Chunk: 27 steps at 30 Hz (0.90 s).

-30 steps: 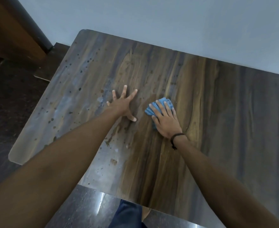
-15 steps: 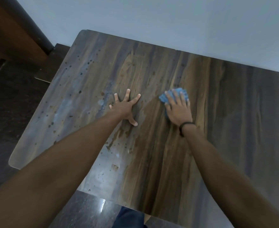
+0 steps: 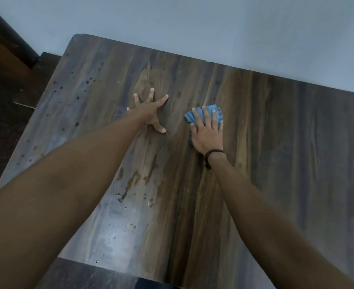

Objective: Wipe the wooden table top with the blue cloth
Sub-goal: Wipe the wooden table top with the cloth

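The wooden table top (image 3: 286, 163) fills most of the head view, streaked brown and grey, with water drops and wet smears on its left and near parts. A crumpled blue cloth (image 3: 210, 111) lies near the table's middle. My right hand (image 3: 207, 132) presses flat on the cloth with straight fingers, covering most of it. My left hand (image 3: 149, 113) rests on the bare wood just left of the cloth, fingers spread wide.
A pale blue-grey wall (image 3: 213, 28) runs along the table's far edge. Dark floor (image 3: 3, 126) lies to the left, with a brown and black furniture piece (image 3: 7, 42) at the upper left corner. Glossy dark floor (image 3: 84, 276) shows below the near edge.
My right hand slid the cloth right and away over the wood, then shifted a little back toward the left hand. The left hand stayed planted; the camera moved closer.
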{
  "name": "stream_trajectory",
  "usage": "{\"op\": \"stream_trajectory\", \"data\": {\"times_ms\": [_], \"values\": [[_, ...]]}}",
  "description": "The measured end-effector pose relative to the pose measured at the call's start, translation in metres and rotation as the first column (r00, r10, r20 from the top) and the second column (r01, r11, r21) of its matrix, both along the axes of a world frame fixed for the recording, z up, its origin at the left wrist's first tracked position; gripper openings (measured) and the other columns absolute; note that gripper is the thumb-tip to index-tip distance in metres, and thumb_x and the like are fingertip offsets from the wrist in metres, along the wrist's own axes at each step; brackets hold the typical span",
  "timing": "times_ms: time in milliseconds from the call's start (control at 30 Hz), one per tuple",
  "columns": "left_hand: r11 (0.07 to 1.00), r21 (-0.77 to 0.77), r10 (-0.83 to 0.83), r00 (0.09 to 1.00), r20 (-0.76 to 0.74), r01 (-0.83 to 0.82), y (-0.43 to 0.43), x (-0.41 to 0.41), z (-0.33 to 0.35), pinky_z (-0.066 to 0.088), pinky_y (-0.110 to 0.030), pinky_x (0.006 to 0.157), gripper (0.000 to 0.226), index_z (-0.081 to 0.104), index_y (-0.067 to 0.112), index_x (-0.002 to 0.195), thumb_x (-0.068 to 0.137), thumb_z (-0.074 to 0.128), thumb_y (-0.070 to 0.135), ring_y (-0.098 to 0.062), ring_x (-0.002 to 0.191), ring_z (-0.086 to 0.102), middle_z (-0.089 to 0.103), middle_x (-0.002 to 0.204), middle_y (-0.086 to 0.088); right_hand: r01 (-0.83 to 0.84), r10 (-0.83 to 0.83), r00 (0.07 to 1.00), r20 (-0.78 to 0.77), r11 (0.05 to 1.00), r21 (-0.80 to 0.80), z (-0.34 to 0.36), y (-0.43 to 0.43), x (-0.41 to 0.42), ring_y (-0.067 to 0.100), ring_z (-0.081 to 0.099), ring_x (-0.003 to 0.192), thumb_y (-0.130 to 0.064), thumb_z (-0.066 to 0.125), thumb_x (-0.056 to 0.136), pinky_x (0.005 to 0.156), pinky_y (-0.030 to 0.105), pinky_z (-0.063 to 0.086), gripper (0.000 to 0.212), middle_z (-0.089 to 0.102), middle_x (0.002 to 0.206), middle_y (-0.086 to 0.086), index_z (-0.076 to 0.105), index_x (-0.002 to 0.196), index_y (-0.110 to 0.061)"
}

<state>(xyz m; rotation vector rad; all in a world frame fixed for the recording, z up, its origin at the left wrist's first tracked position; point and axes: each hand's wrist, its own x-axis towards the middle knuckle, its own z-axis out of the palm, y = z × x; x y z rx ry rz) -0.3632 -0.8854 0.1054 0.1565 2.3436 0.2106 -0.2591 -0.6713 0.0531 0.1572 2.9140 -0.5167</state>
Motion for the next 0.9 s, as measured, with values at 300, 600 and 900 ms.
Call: {"op": "stream_trajectory", "data": {"times_ms": [300, 600, 900], "values": [[1.0, 0.023, 0.014, 1.0, 0.008, -0.014, 0.0, -0.003, -0.007, 0.008, -0.082, 0.102, 0.139, -0.013, 0.065, 0.143, 0.053, 0.092, 0.053, -0.049, 0.141, -0.031, -0.04, 0.154, 0.016, 0.01, -0.01, 1.0, 0.009, 1.0, -0.012, 0.003, 0.04, -0.027, 0.024, -0.002, 0.155, -0.046, 0.025, 0.106, 0.123, 0.055, 0.002, 0.054, 0.008, 0.168, -0.006, 0.014, 0.158, -0.04], [0.999, 0.043, -0.01, 0.999, -0.032, 0.011, -0.001, -0.037, 0.005, 0.003, -0.082, 0.102, 0.139, -0.017, 0.058, 0.146, 0.056, 0.089, 0.058, -0.048, 0.14, -0.033, -0.039, 0.156, 0.013, -0.098, 0.1, 0.994, -0.038, 0.994, 0.04, 0.003, 0.038, -0.029, 0.023, 0.006, 0.155, -0.046, 0.023, 0.105, 0.124, 0.054, 0.01, 0.052, 0.015, 0.167, -0.006, 0.017, 0.157, -0.042], [0.999, -0.012, -0.033, 0.999, 0.023, 0.034, 0.034, -0.091, 0.015, 0.011, -0.078, 0.108, 0.135, -0.015, 0.054, 0.149, 0.063, 0.089, 0.05, -0.052, 0.142, -0.026, -0.038, 0.157, 0.006, -0.193, 0.195, 0.98, -0.034, 0.979, 0.057, 0.001, 0.062, -0.044, 0.022, 0.006, 0.155, -0.049, 0.019, 0.104, 0.122, 0.052, 0.009, 0.052, 0.013, 0.167, -0.01, 0.01, 0.156, -0.048]]}}
